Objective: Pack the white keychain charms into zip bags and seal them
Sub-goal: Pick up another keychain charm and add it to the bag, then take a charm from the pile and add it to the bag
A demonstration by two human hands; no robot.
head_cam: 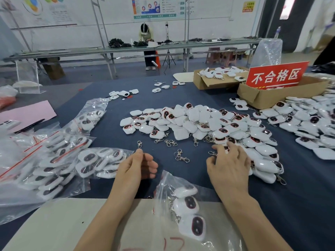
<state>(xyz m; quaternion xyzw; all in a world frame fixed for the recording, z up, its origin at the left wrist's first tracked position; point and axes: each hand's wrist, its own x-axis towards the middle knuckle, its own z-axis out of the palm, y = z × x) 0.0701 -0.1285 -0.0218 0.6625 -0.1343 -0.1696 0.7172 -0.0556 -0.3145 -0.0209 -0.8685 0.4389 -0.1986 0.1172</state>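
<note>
**Packing bench, mid-shift:** A person's right hand [230, 165] rests with fingers spread on the near edge of a heap of white keychain charms [199, 122] at the middle of the blue worktop [116, 134], gripping nothing. The left hand [137, 165] is held just to its left, fingers loosely curled and empty.

Between the forearms, at the worktop's near edge, a clear zip bag [163, 185] lies on a beige sheet [63, 223] with three charms inside. Whether its strip is pressed closed is unclear through the creased plastic.

Filled bags [54, 160] with red seal lines are piled along the left edge, and loose metal clasps [181, 157] lie between the hands. Toward the far right corner stand two cardboard boxes [261, 98], one bearing a red sign [275, 75]. A second heap of charms [308, 122] spreads along the right edge.
</note>
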